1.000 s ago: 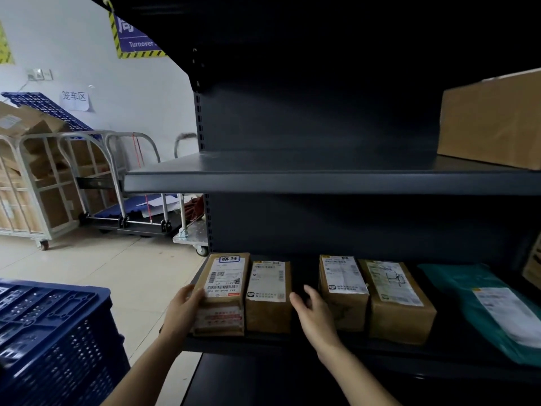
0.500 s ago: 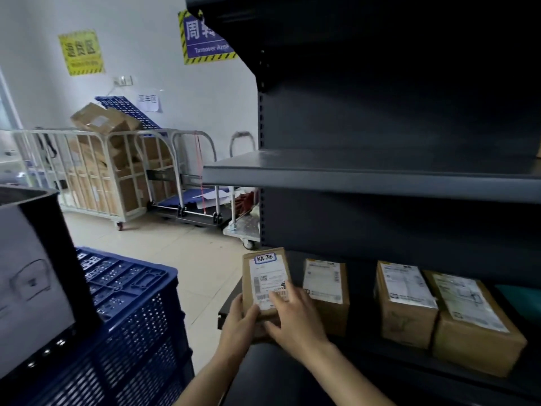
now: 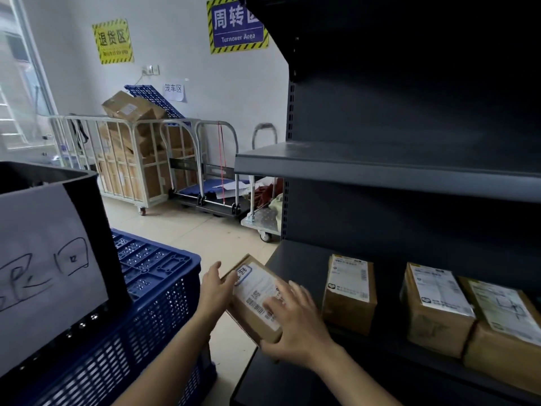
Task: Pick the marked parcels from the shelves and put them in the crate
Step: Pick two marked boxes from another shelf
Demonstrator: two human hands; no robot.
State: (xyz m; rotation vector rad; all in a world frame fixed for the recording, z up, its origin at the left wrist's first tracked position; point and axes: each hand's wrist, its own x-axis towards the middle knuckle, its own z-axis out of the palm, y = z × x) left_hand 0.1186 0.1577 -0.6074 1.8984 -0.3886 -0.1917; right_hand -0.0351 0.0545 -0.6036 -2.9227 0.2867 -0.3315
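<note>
The dark shelf unit (image 3: 409, 171) fills the right half of the frame, its upper shelf bare where I can see it and its lower shelf carrying three brown boxes (image 3: 348, 294) in a row at the lower right, each with a white label on top. At the lower left stands the blue crate (image 3: 158, 291), and nearer me at the left edge a black bin (image 3: 96, 230) with a handwritten white sheet (image 3: 44, 273) on its side covers part of it. In the upper left of the frame, against the white wall, a metal cage cart (image 3: 123, 159) holds stacked cartons, and a yellow sign (image 3: 112, 41) and a blue sign (image 3: 237, 24) hang above. At the lower centre I hold the parcel (image 3: 254, 297), a brown box with a white label and a small blue-edged tag at its far end; it is tilted and sits off the shelf's left end, between shelf and crate. My left hand (image 3: 215, 291) grips its left side, fingers closed against the cardboard. My right hand (image 3: 295, 323) presses on the label and wraps the near right corner, so both grips are clamped on the parcel.
</note>
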